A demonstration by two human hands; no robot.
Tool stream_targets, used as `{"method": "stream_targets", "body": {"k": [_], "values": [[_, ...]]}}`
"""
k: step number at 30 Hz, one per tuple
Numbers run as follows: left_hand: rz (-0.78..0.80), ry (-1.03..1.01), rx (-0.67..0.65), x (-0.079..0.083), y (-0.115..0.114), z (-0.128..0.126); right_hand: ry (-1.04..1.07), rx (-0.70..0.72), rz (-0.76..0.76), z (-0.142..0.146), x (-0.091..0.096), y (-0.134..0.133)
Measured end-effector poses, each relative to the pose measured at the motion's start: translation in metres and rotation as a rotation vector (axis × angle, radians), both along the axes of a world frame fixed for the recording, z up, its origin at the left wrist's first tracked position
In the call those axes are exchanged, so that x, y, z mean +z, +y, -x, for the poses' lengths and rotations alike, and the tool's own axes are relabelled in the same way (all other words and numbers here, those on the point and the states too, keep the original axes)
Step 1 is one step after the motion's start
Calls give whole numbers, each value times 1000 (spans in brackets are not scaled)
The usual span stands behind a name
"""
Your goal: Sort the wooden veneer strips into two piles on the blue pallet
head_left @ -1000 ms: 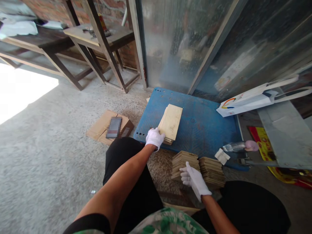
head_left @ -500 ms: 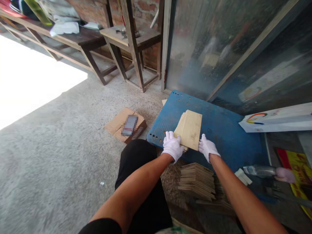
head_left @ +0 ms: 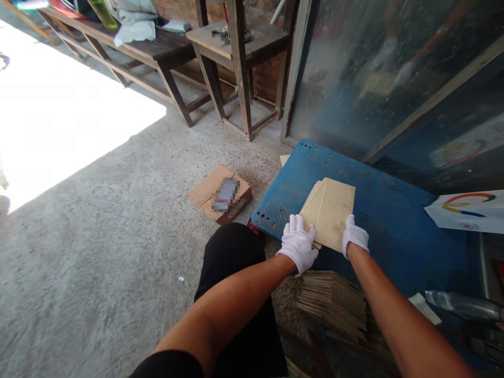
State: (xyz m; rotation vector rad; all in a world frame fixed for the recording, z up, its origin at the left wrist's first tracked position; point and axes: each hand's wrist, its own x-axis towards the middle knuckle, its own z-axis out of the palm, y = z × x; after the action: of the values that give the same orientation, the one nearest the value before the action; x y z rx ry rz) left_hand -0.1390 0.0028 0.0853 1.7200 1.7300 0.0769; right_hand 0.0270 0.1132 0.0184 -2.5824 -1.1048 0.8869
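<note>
A small stack of pale wooden boards (head_left: pixel 333 210) lies on a blue plastic pallet (head_left: pixel 389 220). Both of my hands wear white gloves. My left hand (head_left: pixel 298 243) grips the stack's near left corner, fingers curled on it. My right hand (head_left: pixel 354 239) holds the near right edge of the same stack. A bigger pile of thin boards (head_left: pixel 334 299) sits on the ground just below my hands, between my knees.
A flattened cardboard box (head_left: pixel 220 193) lies on the concrete floor left of the pallet. Wooden benches and a stool (head_left: pixel 240 47) stand behind. A glass panel in a frame (head_left: pixel 354 68) leans behind the pallet. A white paper bag (head_left: pixel 468 210) and a plastic bottle (head_left: pixel 460 303) lie at right.
My right hand left the low pile and came up to the stack on the pallet, joining my left hand. The view swung left and up.
</note>
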Motion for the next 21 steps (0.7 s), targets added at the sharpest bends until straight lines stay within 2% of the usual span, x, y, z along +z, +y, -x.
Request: {"method": "stream_targets", "body": {"k": [5, 10, 14, 18, 21], "values": [[-60, -82, 27, 1, 6, -6, -51, -57, -2, -14, 4, -30], [-42, -358, 230, 2, 21, -10, 9, -54, -56, -23, 35, -78], [123, -737, 397, 8, 27, -11, 61, -52, -159, -19, 56, -117], [354, -1223, 438, 17, 22, -13, 121, -42, -209, -13, 62, -150], [443, -1279, 493, 20, 15, -14, 220, -14, -198, -13, 62, -167]]}}
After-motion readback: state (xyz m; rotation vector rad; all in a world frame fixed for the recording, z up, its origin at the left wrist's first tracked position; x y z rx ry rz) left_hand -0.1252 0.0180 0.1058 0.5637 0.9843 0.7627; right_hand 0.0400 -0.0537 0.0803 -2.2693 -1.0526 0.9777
